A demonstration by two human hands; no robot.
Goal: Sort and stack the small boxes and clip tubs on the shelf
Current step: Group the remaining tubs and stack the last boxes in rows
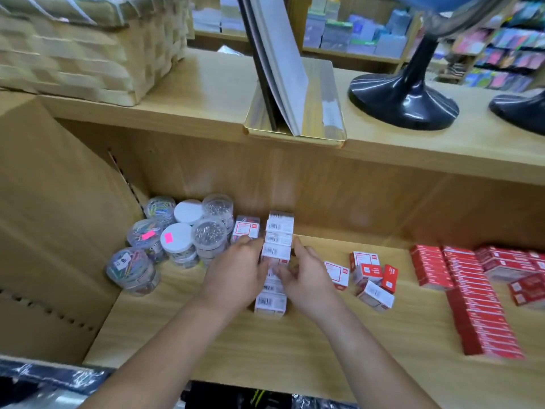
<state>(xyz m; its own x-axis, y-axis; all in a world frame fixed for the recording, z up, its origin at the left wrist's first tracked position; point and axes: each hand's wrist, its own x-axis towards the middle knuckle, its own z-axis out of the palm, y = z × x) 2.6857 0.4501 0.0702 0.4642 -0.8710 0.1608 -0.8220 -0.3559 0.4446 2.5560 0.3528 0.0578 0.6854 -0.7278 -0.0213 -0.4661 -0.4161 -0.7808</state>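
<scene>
1. Both hands close in on one row of small white barcode-labelled cardboard boxes (275, 261), the left hand (236, 271) on its left flank and the right hand (306, 276) on its right flank.
2. That row's long axis runs away from the person toward the wooden shelf's back panel; the boxes lie end to end, barcode faces up, the nearest box just below the hands and the farthest beyond the fingertips.
3. Left hand: fingers partly curled, palm turned inward, pressed against the row's side. Right hand: fingers likewise half-bent, thumb across the top of a box at mid-row. Together they pinch the row between them; whether any box is lifted I cannot tell.
4. Both forearms reach in from the near edge of the light wooden shelf (324, 349), converging, wrists nearly straight.
5. Left of the left hand, stacked clear round plastic tubs of paper clips (174, 237) cluster, two with white lids.
6. Right of the right hand, loose red-and-white small boxes (370, 276) lie jumbled, tilted various ways.
7. Farther right, well apart, long red flat boxes (472, 296) lie in ranks.
</scene>
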